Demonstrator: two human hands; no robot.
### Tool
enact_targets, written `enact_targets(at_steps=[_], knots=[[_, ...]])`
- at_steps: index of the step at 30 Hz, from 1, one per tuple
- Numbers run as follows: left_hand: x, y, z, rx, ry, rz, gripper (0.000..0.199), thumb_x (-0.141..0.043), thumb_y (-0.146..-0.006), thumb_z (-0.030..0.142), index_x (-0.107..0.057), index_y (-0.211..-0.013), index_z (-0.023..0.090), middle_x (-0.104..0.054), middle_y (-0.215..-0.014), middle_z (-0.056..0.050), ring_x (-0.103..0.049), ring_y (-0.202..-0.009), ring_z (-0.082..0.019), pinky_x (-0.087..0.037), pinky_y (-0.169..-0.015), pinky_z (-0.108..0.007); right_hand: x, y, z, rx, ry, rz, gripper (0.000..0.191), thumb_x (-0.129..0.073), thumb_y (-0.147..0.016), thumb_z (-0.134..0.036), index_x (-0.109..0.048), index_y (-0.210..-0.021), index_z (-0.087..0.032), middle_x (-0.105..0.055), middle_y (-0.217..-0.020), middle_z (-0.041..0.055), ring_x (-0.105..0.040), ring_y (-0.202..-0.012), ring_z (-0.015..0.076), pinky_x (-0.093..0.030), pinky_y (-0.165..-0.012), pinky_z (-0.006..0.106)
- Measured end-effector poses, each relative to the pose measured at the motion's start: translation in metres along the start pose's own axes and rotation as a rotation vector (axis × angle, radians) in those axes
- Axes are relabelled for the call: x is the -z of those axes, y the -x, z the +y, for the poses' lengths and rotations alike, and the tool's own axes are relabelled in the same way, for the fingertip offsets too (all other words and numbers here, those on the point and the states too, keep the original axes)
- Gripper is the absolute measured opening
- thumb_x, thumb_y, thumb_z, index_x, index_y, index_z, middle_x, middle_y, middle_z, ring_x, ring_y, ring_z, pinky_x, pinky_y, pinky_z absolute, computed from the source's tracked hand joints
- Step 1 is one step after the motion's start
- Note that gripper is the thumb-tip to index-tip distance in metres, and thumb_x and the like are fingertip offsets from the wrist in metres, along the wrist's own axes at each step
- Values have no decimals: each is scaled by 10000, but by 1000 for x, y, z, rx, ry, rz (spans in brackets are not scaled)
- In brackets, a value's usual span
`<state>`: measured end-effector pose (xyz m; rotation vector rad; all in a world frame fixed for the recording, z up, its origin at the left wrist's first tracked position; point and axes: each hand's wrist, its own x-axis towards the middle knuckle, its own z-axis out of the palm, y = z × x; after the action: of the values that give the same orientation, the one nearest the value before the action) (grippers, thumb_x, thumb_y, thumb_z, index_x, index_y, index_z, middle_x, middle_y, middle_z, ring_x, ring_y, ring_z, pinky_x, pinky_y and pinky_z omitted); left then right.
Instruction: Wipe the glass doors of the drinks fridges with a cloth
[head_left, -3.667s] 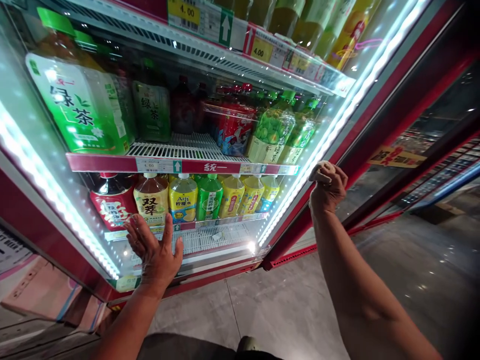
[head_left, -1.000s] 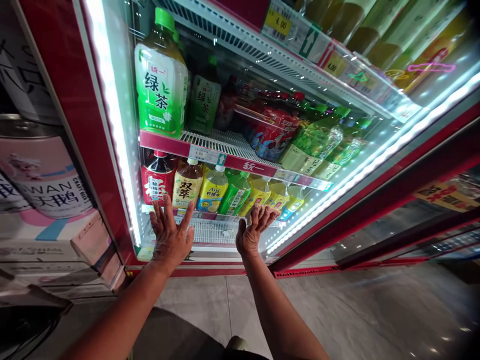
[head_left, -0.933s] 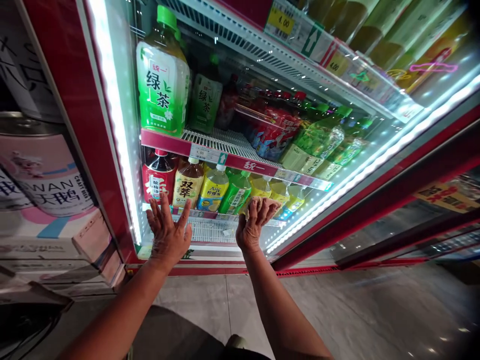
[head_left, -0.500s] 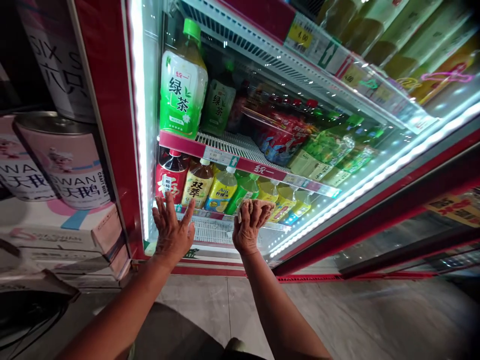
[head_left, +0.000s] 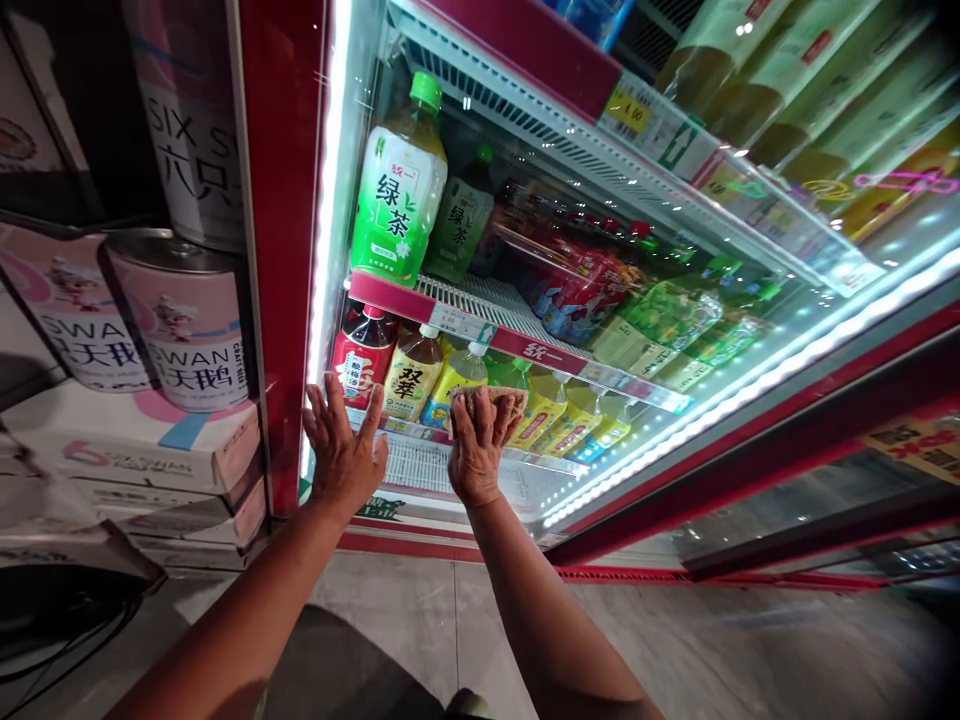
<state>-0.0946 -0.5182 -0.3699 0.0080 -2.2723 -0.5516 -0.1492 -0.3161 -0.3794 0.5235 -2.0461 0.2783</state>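
My right hand (head_left: 477, 458) holds a folded brownish cloth (head_left: 516, 402) flat under its fingers, seemingly pressed to the glass front of a lit drinks cooler. Behind it, the cloth covers part of a green bottle (head_left: 504, 370). To the left, my left hand (head_left: 339, 455) is held up with its fingers spread and nothing in it. Its fingertips are near the cooler's left edge, in front of a red-labelled bottle (head_left: 363, 355). Whether that palm touches the glass, I cannot tell.
Inside the cooler, a large green tea bottle (head_left: 399, 190) stands on the middle shelf (head_left: 390, 296). Left of the red frame (head_left: 281, 250), pink cans (head_left: 184, 330) sit on stacked cartons (head_left: 172, 450). Grey floor tiles (head_left: 390, 610) lie below, and dark cables (head_left: 82, 640) hang at lower left.
The cloth under my right hand has moved left across the bottles. My left hand stays spread in nearly the same place. The view has shifted, so the cooler appears further right and lower.
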Motion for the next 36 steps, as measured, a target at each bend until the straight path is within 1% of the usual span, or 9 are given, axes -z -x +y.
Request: enact_targets(at_steps=[7,13,16,19,22,25,28,32,36], knots=[[4,0,-10,-18,1,-24,1026,-713,-846,117,-144,-1671,336,333,-1688,-98,131,-1565,-510,-158,-1220,-740,-8,18,-22,131,-27,-58,611,-491,-919,-101,-578,-1478,-330,-539,-1568,27,46,-1636,248,-9,-1312,609],[11,-5,-17,29,-40,12,888,-676,-849,90,-320,-1643,264,380,-1664,-62,166,-1555,-510,-134,-1233,-735,-11,-24,-49,169,26,-4,618,-510,-919,-142,-554,-1500,-348,-474,-1623,-7,24,-1636,269,23,-1308,603],[15,-6,-22,38,-26,15,826,-677,-851,96,-395,-1613,250,350,-1680,-55,153,-1558,-505,-149,-1237,-730,-18,-24,-61,211,18,57,594,-520,-911,-137,-585,-1480,-294,-443,-1646,1,12,-1635,283,45,-1314,570],[16,-6,-27,33,6,31,836,-690,-851,108,-383,-1617,237,304,-1700,-78,129,-1566,-497,-176,-1235,-725,-20,-19,-70,276,-8,14,582,-517,-901,-125,-619,-1447,-299,-469,-1629,-18,16,-1636,254,64,-1322,526],[15,-5,-32,9,6,57,884,-692,-853,115,-311,-1644,218,244,-1720,-120,102,-1580,-480,-178,-1238,-718,-19,-34,-78,295,-5,-3,613,-510,-895,-117,-605,-1459,-338,-498,-1607,-40,14,-1637,236,65,-1323,530],[17,-7,-35,-9,-33,102,937,-693,-852,135,-229,-1665,184,154,-1734,-190,27,-1598,-464,-181,-1246,-698,-20,-57,-87,292,0,6,666,-524,-890,-123,-542,-1513,-357,-475,-1623,-35,22,-1637,251,86,-1312,568],[22,-11,-38,-8,-66,137,900,-682,-843,121,-273,-1644,137,-36,-1725,-271,-106,-1593,-468,-250,-1227,-677,-25,-61,-97,304,12,15,644,-549,-907,-146,-539,-1518,-347,-449,-1640,-32,47,-1636,268,114,-1302,585],[29,-15,-47,-8,-40,207,781,-591,-863,69,-363,-1607,144,-318,-1636,-266,-324,-1532,-418,-355,-1189,-609,-27,-52,-105,455,31,-19,479,-532,-992,-235,-612,-1450,-351,-470,-1621,-78,12,-1638,217,87,-1326,520],[32,-21,-57,-41,64,300,711,-481,-916,61,-349,-1611,124,-419,-1561,-243,-396,-1493,-352,-357,-1214,-537,-23,-75,-117,491,6,-57,465,-510,-1033,-276,-567,-1486,-364,-458,-1626,-92,6,-1638,195,121,-1324,498]])
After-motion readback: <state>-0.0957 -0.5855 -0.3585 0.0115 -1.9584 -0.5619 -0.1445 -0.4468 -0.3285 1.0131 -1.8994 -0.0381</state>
